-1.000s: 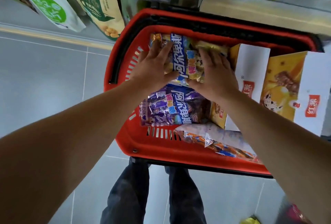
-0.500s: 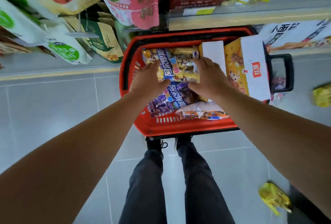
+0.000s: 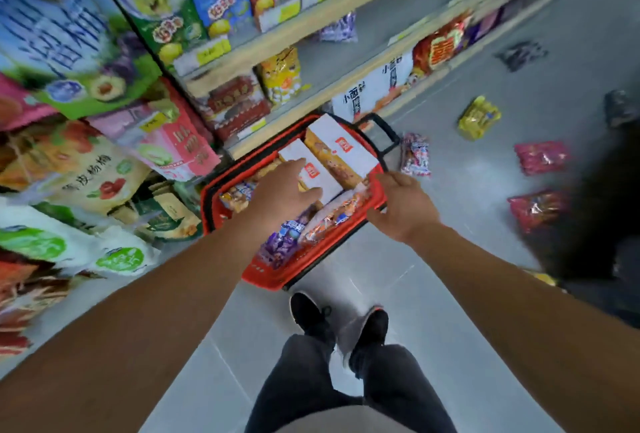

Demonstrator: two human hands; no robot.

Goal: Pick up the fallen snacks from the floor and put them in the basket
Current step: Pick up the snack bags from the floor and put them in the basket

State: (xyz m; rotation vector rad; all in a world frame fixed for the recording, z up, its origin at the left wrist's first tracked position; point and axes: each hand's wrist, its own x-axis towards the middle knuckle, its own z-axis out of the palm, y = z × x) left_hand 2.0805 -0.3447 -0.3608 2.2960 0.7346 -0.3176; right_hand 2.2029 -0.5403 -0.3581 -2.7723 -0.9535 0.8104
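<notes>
Hands: left hand [image 3: 282, 190] flat over basket [image 3: 263, 271]; right hand [image 3: 401, 206] loose, apparently empty grip.

Red basket [image 3: 375, 190] — moulded plastic, slotted wall, under both hands. Snack packets [image 3: 538, 209] right of the right hand [image 3: 401, 211] — glossy crinkled film. Floor [image 3: 450, 259] — smooth, faintly reflective tile.

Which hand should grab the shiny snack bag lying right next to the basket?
Probably the right hand. It hovers empty at the basket rim on the side nearest that bag, while the left hand is over the boxes inside the basket, farther away.
</notes>
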